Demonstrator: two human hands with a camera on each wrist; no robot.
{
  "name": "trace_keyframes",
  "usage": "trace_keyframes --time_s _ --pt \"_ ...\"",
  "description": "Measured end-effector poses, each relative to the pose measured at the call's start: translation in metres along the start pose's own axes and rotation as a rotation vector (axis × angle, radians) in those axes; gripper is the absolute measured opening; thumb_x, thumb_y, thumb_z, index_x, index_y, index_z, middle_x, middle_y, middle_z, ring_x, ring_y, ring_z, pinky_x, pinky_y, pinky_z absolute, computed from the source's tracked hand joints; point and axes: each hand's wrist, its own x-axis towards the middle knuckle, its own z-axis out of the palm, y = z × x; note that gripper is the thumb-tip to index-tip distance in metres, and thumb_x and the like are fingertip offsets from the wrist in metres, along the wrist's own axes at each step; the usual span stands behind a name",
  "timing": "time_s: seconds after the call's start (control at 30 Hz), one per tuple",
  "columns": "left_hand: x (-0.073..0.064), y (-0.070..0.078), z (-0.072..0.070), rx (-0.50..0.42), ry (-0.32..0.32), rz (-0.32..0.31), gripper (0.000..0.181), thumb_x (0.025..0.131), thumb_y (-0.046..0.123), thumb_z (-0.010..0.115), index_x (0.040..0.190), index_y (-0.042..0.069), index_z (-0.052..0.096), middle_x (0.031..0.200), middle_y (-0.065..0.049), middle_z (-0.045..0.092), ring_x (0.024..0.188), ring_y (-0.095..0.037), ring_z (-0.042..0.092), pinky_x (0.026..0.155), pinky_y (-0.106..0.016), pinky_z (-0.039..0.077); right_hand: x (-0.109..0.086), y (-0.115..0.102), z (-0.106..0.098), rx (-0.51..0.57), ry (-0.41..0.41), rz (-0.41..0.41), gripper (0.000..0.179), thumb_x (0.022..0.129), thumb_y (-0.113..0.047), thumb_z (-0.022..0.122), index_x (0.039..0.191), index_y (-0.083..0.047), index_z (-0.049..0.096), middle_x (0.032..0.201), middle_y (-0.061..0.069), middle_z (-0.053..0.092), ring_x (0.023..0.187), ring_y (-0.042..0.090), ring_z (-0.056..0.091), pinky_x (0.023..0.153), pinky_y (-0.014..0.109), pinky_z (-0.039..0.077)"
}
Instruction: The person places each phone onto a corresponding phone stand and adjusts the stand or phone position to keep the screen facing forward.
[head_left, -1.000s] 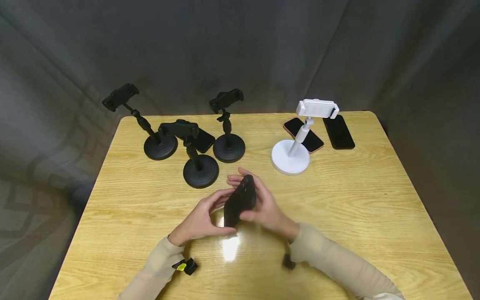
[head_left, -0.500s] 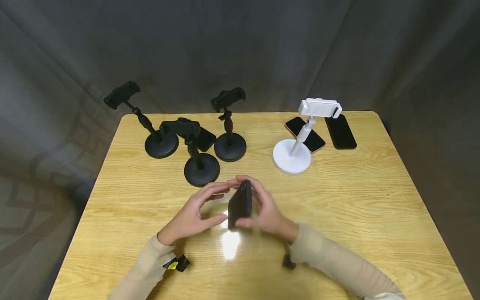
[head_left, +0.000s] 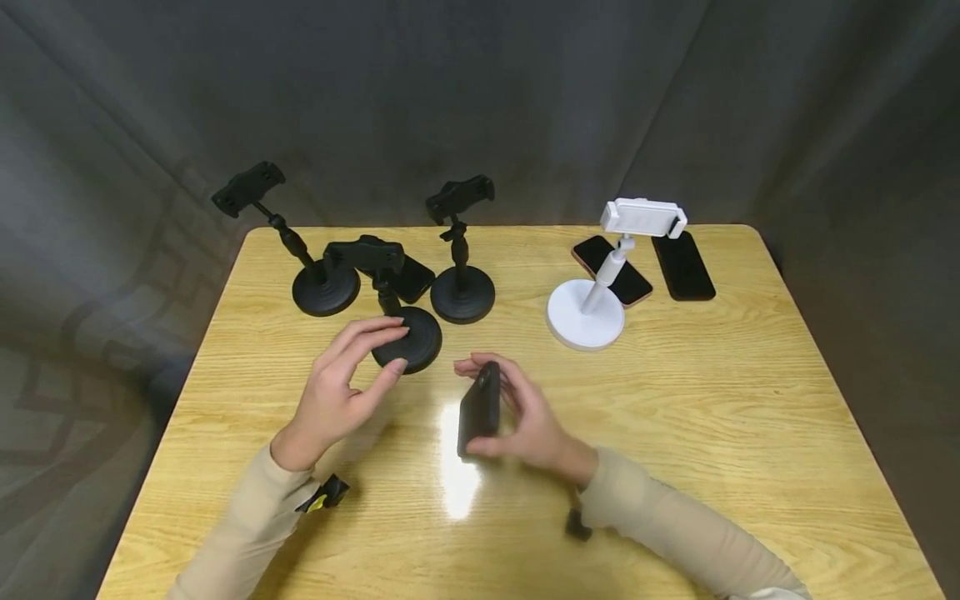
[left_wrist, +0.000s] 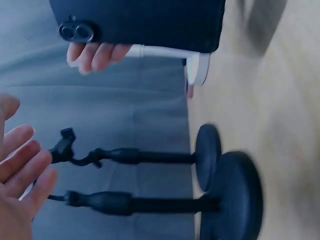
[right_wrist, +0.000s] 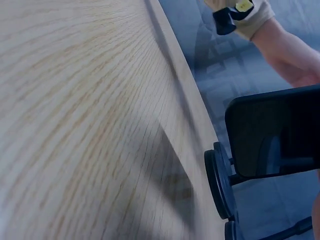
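In the head view my right hand point(head_left: 528, 421) grips a black phone point(head_left: 478, 412) by its edges, tilted up on its side above the table. The phone's back point(left_wrist: 145, 22) with a round-cornered camera bump faces my left in the left wrist view, and its dark screen point(right_wrist: 280, 132) shows in the right wrist view. My left hand point(head_left: 333, 392) holds nothing; its fingers are spread and loosely bent, overlapping the round base of the nearest black phone stand point(head_left: 412, 346). That stand's clamp point(head_left: 365, 254) sits on top of its post.
Two more black phone stands point(head_left: 326, 290) point(head_left: 462, 296) stand farther back, and a black phone point(head_left: 411, 279) lies between them. At right is a white phone stand point(head_left: 585, 317), with a pink-edged phone point(head_left: 630, 283) and a black phone point(head_left: 684, 267) lying behind it. Dark curtain point(head_left: 480, 108) hangs behind the table.
My left hand has let go of the black phone and moved left and forward toward the nearest stand. My right hand keeps the phone, now turned more edge-on.
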Motion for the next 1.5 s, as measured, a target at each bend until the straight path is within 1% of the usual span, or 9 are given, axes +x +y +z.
trace_keyframes --time_s 0.23,0.33,0.47,0.57,0.77,0.9,1.03,1.27,1.5 --pt "0.018 0.001 -0.013 0.126 0.158 0.109 0.038 0.103 0.031 0.064 0.111 -0.005 0.074 0.116 -0.024 0.068 0.108 -0.038 0.066 0.107 -0.023 0.047 0.003 -0.001 0.002 -0.032 -0.002 -0.004 0.095 0.069 -0.003 0.093 0.145 0.014 0.037 0.139 0.033 0.054 0.135 0.028 0.055 0.12 0.039 0.039" --pt "0.026 0.0 -0.016 0.16 0.26 0.135 0.04 0.103 0.032 0.064 0.108 -0.006 0.074 0.113 -0.025 0.069 0.106 -0.039 0.065 0.107 -0.024 0.047 0.004 -0.001 0.003 -0.029 0.001 -0.007 0.095 0.069 -0.002 0.093 0.144 0.016 0.037 0.139 0.034 0.054 0.135 0.027 0.055 0.119 0.039 0.039" --pt "0.039 -0.004 -0.019 0.203 0.424 0.146 0.041 0.102 0.033 0.064 0.104 -0.007 0.074 0.11 -0.024 0.069 0.103 -0.04 0.065 0.104 -0.024 0.049 0.006 0.0 0.005 -0.021 0.006 -0.016 0.095 0.069 -0.002 0.093 0.144 0.017 0.036 0.138 0.036 0.054 0.135 0.026 0.055 0.119 0.038 0.04" --pt "0.046 -0.007 -0.023 0.219 0.488 0.122 0.039 0.101 0.03 0.066 0.105 -0.007 0.074 0.112 -0.025 0.068 0.102 -0.043 0.064 0.102 -0.025 0.05 0.007 0.001 0.008 -0.02 0.01 -0.022 0.096 0.069 -0.001 0.093 0.145 0.014 0.037 0.138 0.036 0.054 0.135 0.026 0.055 0.119 0.037 0.041" --pt "0.049 -0.022 -0.031 0.195 0.451 -0.009 0.031 0.095 0.015 0.071 0.116 -0.007 0.071 0.121 -0.024 0.068 0.111 -0.04 0.065 0.103 -0.028 0.052 0.015 0.001 0.013 -0.065 -0.005 -0.043 0.099 0.065 0.0 0.095 0.145 0.011 0.038 0.137 0.033 0.056 0.134 0.03 0.056 0.118 0.04 0.042" --pt "0.051 -0.031 -0.032 0.046 0.415 -0.154 0.033 0.094 -0.002 0.069 0.126 -0.006 0.067 0.127 -0.02 0.067 0.118 -0.023 0.065 0.102 -0.028 0.054 0.028 -0.004 0.013 -0.123 -0.021 -0.08 0.098 0.066 -0.007 0.097 0.144 0.01 0.041 0.134 0.03 0.06 0.129 0.033 0.06 0.116 0.043 0.044" --pt "0.051 -0.036 -0.033 -0.094 0.425 -0.262 0.034 0.096 -0.004 0.067 0.13 -0.005 0.067 0.128 -0.016 0.069 0.114 -0.012 0.066 0.097 -0.021 0.054 0.045 -0.011 0.013 -0.147 -0.035 -0.108 0.096 0.068 -0.012 0.098 0.143 0.008 0.041 0.132 0.028 0.063 0.125 0.033 0.062 0.114 0.046 0.046" --pt "0.052 -0.04 -0.033 -0.152 0.43 -0.289 0.03 0.096 0.0 0.071 0.125 -0.004 0.071 0.12 -0.008 0.074 0.097 -0.007 0.071 0.084 -0.016 0.056 0.078 -0.028 0.016 -0.147 -0.057 -0.127 0.097 0.069 -0.014 0.096 0.144 0.009 0.039 0.134 0.027 0.062 0.126 0.033 0.063 0.115 0.047 0.045" --pt "0.054 -0.039 -0.031 -0.145 0.433 -0.277 0.031 0.091 -0.008 0.072 0.122 -0.006 0.072 0.108 0.003 0.076 0.089 -0.003 0.072 0.083 -0.016 0.057 0.111 -0.044 0.021 -0.198 -0.06 -0.113 0.101 0.061 -0.003 0.098 0.144 0.005 0.041 0.132 0.024 0.065 0.124 0.025 0.065 0.112 0.041 0.048"
